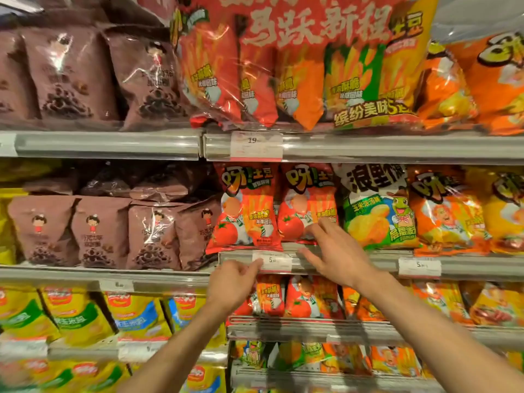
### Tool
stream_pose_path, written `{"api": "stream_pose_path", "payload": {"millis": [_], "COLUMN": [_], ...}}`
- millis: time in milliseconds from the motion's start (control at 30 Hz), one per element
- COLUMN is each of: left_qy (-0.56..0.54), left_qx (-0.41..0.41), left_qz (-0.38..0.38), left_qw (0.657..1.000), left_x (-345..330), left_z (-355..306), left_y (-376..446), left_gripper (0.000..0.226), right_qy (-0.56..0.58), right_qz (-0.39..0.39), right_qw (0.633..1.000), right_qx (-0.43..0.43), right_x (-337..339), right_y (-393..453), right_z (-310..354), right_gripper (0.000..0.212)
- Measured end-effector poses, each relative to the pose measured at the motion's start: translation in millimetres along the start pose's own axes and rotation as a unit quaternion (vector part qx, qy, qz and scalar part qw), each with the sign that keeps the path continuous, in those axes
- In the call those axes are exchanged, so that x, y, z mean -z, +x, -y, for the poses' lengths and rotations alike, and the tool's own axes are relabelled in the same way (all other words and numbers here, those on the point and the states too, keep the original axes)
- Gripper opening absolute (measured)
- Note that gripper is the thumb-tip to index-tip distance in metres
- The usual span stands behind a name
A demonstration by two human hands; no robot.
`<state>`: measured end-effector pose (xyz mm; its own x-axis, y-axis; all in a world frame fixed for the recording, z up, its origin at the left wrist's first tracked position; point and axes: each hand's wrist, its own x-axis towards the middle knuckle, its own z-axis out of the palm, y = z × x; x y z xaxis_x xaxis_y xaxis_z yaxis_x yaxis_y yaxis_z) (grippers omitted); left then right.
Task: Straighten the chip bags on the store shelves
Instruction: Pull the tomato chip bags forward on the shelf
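Note:
Two red tomato-flavour chip bags stand side by side on the middle shelf, the left bag (243, 208) and the right bag (307, 205). Both are upright, and their bottoms overhang the shelf rail (354, 262). My right hand (334, 251) is spread with straight fingers, its fingertips touching the lower right corner of the right bag. My left hand (235, 282) hovers lower, in front of the rail. Its fingers are loosely curled and hold nothing, with the index tip beside the white price tag (273, 260).
Brown chocolate-snack bags (93, 231) fill the shelf to the left. A green-and-white bag (378, 208) and orange bags (448, 214) stand to the right. Big multipacks (297, 66) sit on the shelf above. More red bags (300, 296) and yellow bags (76, 313) are below.

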<state>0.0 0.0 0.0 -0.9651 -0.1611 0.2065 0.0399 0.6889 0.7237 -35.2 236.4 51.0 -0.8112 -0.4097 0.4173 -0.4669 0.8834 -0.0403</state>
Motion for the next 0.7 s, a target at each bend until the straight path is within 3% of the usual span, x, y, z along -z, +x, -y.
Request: {"api": "stream_pose_path", "payload": {"millis": [267, 500, 700], "left_qy": [0.14, 0.114, 0.095], "left_qx": [-0.058, -0.075, -0.077], "left_qz": [-0.019, -0.007, 0.006], "left_qw": [0.988, 0.991, 0.992], "left_x": [-3, 0, 2], "left_z": [-9, -8, -7], "left_y": [16, 19, 21], "left_gripper": [0.064, 0.067, 0.064], "right_qy": [-0.005, -0.002, 0.07], "right_qz": [-0.006, -0.029, -0.085], "right_qw": [1.0, 0.999, 0.994], "right_qx": [-0.029, -0.041, -0.026], "right_x": [-14, -16, 15], "right_y": [0, 5, 33], "right_z": [13, 13, 22], "right_gripper": [0.048, 0.039, 0.033]}}
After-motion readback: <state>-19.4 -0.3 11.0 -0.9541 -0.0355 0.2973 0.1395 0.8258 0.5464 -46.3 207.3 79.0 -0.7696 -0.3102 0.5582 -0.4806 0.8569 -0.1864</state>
